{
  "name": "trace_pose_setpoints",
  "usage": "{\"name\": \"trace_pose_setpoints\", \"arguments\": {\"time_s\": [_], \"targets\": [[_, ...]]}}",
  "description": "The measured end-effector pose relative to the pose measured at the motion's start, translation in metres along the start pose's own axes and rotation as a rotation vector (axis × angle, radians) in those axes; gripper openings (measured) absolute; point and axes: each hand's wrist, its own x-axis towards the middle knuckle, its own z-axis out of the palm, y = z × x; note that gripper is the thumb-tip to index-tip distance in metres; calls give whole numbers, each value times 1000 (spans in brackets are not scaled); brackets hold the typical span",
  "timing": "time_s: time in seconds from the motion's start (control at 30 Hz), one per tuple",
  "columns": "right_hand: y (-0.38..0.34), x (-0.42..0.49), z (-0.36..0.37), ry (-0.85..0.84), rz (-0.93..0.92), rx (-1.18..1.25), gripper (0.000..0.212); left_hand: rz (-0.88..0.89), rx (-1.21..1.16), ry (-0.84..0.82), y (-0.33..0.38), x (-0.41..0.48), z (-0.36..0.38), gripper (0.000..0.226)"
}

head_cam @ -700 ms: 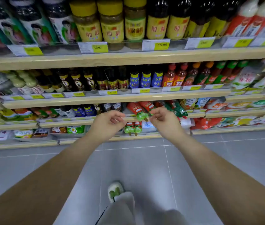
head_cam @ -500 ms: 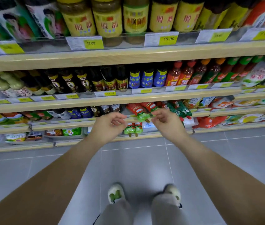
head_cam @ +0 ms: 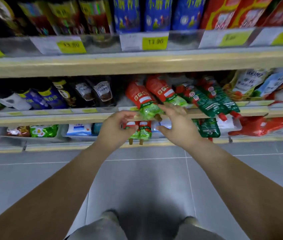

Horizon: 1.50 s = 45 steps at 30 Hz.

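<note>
Head view: we log red-and-green sauce pouch lying on middle shelf, spout end overhanging shelf lip, between our hands. Left hand: fingers loosely curled, apart, just beside pouch, contact unclear. Right hand: fingers spread, gripping nothing. Green pouches at right

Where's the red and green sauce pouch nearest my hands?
Centre of the head view: the red and green sauce pouch lies on the wooden shelf, cap end overhanging its edge between the left hand and right hand, a matching pouch beside it.
</note>
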Motion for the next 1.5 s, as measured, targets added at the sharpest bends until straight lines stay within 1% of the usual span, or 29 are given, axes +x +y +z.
{"name": "trace_pose_setpoints", "arguments": {"time_s": [0.07, 0.1, 0.23, 0.33, 0.4, 0.5, 0.57, 0.7, 0.77, 0.8, 0.83, 0.87, 0.93, 0.97, 1.0, 1.07, 1.13, 1.2, 1.27, 1.33, 1.43, 1.5], "targets": [[23, 9, 26, 47, -91, -34, 64, 108, 51, 60, -25, 15, 20, 42], [33, 13, 38, 87, -127, -48, 61, 170, 74, 86, -36, 23, 28, 48], [58, 31, 76, 336, -293, -50, 35, 445, 191, 169, -79, 51, 51, 69], [65, 38, 88, 481, -366, 11, 28, 566, 209, 267, -95, 68, 63, 76], [64, 39, 90, 530, -392, 76, 26, 614, 197, 306, -100, 79, 69, 76], [54, 37, 85, 621, -381, 247, 18, 579, 101, 305, -95, 87, 75, 68], [45, 34, 79, 654, -372, 336, 14, 566, 59, 306, -90, 90, 75, 60], [30, 36, 66, 680, -410, 357, 14, 620, -3, 345, -78, 97, 73, 46], [28, 41, 63, 707, -426, 360, 19, 624, -49, 357, -73, 100, 74, 37], [29, 43, 63, 719, -418, 374, 26, 610, -84, 350, -71, 101, 75, 36], [32, 45, 65, 719, -391, 392, 39, 594, -113, 346, -69, 102, 75, 34], [35, 47, 67, 697, -353, 404, 56, 577, -132, 351, -67, 104, 75, 33], [40, 50, 74, 605, -282, 383, 90, 538, -151, 372, -66, 106, 73, 32], [41, 53, 78, 555, -267, 346, 101, 522, -161, 380, -66, 108, 72, 32], [41, 57, 82, 518, -269, 296, 108, 509, -166, 386, -66, 110, 70, 32], [38, 68, 88, 499, -306, 214, 111, 486, -162, 402, -65, 115, 67, 31], [33, 81, 89, 526, -314, 203, 109, 475, -174, 404, -63, 121, 65, 29], [30, 91, 91, 578, -293, 189, 107, 459, -206, 379, -62, 124, 65, 35], [29, 99, 94, 596, -276, 166, 107, 449, -163, 406, -70, 123, 66, 45], [28, 104, 97, 592, -280, 107, 105, 477, -17, 524, -86, 114, 67, 50], [28, 110, 99, 595, -283, 5, 101, 522, 314, 725, -117, 102, 65, 47], [29, 112, 101, 599, -277, -15, 102, 543, 478, 781, -136, 99, 63, 46]]}}
